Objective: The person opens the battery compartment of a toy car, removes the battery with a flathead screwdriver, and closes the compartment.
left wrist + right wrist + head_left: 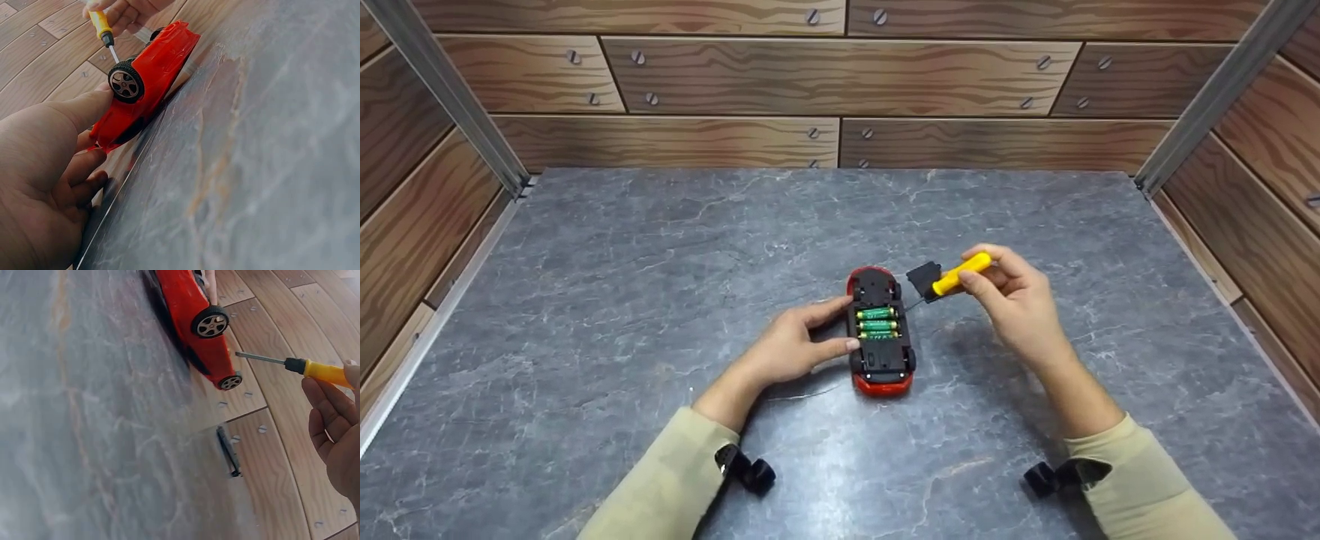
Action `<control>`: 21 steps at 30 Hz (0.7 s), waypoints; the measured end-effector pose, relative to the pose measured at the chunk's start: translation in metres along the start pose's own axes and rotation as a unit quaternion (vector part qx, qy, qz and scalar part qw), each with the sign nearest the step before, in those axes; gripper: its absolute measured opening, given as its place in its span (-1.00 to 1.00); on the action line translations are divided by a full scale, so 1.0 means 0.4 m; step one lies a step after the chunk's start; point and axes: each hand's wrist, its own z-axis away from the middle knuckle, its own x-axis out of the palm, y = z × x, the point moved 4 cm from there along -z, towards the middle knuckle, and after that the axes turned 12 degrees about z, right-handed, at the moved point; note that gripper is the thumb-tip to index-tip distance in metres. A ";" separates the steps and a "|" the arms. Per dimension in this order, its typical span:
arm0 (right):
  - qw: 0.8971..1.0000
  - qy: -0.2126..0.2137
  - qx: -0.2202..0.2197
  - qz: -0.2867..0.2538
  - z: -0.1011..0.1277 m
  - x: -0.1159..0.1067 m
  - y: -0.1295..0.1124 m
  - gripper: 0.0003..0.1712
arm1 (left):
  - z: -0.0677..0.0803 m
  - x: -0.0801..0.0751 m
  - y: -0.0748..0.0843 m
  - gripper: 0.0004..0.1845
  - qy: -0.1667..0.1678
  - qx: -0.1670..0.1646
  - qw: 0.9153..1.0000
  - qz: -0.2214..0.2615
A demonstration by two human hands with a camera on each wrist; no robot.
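Red plastic showed at both ends of the toy car (pixel 880 335), which lay belly-up near the middle of the grey table (pixel 585 300), so that its open battery bay faced me with three green batteries (pixel 877 323) seated inside. My left hand (pixel 795 346) braced the car's side, thumb and fingers curled against it to keep it from sliding. My right hand (pixel 1011 294), raised just beside the car, pinched the yellow screwdriver (pixel 957 275), tip angled down toward the chassis; the black battery cover (pixel 924 279) lay beside it.
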 end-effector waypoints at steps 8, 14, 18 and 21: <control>0.998 -0.041 -0.019 0.038 0.008 0.011 -0.032 -0.76 | -0.004 0.000 0.002 -0.22 0.001 0.001 1.000 -0.001; 0.996 -0.056 -0.023 0.072 0.010 0.022 -0.045 -0.78 | -0.003 -0.001 0.000 -0.21 0.003 -0.004 1.000 -0.002; 0.993 -0.058 -0.023 0.102 0.006 0.024 -0.053 -0.78 | -0.004 0.000 -0.002 -0.21 0.002 -0.002 1.000 -0.002; 0.992 -0.061 -0.023 0.111 0.002 0.026 -0.057 -0.78 | -0.005 0.000 -0.004 -0.20 0.003 0.000 1.000 -0.005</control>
